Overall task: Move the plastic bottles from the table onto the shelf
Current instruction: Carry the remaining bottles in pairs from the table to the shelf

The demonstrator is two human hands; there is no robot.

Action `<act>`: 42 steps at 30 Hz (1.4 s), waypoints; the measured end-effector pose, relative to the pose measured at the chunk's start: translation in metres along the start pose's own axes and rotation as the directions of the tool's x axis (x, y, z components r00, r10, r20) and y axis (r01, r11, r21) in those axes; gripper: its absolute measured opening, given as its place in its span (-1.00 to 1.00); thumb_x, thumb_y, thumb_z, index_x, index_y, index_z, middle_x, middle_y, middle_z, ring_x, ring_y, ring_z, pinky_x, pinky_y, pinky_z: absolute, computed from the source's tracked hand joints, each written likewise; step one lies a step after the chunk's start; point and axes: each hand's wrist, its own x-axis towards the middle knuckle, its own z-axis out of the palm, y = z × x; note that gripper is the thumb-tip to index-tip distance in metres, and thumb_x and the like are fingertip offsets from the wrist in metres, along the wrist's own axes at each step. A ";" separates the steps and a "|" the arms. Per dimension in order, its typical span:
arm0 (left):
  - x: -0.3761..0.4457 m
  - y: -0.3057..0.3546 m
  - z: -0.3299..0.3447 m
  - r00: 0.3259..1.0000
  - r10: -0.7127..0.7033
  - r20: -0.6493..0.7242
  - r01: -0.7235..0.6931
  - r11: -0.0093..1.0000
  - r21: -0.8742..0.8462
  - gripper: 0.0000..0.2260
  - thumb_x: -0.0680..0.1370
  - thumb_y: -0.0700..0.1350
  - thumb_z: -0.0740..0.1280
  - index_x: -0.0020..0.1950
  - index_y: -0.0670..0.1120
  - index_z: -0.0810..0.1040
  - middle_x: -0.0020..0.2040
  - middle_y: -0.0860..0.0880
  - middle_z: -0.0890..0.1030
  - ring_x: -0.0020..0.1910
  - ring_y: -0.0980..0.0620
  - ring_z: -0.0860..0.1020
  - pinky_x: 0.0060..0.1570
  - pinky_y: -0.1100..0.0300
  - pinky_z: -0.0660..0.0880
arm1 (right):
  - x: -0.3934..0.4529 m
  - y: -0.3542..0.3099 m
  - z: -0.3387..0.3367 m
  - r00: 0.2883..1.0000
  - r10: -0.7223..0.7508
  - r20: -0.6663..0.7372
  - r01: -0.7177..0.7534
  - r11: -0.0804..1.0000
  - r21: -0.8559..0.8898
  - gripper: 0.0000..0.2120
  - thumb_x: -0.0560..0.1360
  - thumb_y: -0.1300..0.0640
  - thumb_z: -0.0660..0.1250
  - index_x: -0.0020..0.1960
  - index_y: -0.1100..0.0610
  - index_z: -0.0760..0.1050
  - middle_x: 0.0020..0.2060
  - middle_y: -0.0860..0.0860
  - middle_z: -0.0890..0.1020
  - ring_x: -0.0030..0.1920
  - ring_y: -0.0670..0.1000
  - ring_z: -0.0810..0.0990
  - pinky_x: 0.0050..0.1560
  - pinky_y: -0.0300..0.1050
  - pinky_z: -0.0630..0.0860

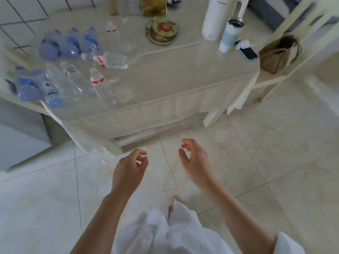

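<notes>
Presently, left hand and right hand hang above the floor, fingers loosely curled, holding nothing. Plastic bottles lie clustered on the table, left side.

Bare forearms; white rolled sleeve at right elbow, loose white garment below

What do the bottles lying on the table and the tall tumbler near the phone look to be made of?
Bottles: thin clear or blue-tinted plastic, glossy; the tabletop shows through them and their walls are ribbed. Tumbler: probably metal with a matte pale blue and white coating; its rim shines like steel, though motion blur leaves this uncertain.
</notes>
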 end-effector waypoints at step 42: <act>0.382 -0.018 -0.091 0.779 -0.586 -0.222 0.577 0.809 -0.111 -0.33 0.46 -0.11 0.35 0.52 -0.06 0.15 0.33 -0.17 0.29 0.16 -0.28 0.44 0.20 -0.10 0.40 | 0.463 -0.262 0.176 0.791 -0.252 0.558 0.484 0.815 -0.318 -0.60 0.55 0.07 0.22 0.33 0.21 0.32 0.28 0.20 0.41 0.23 0.29 0.40 0.25 0.07 0.35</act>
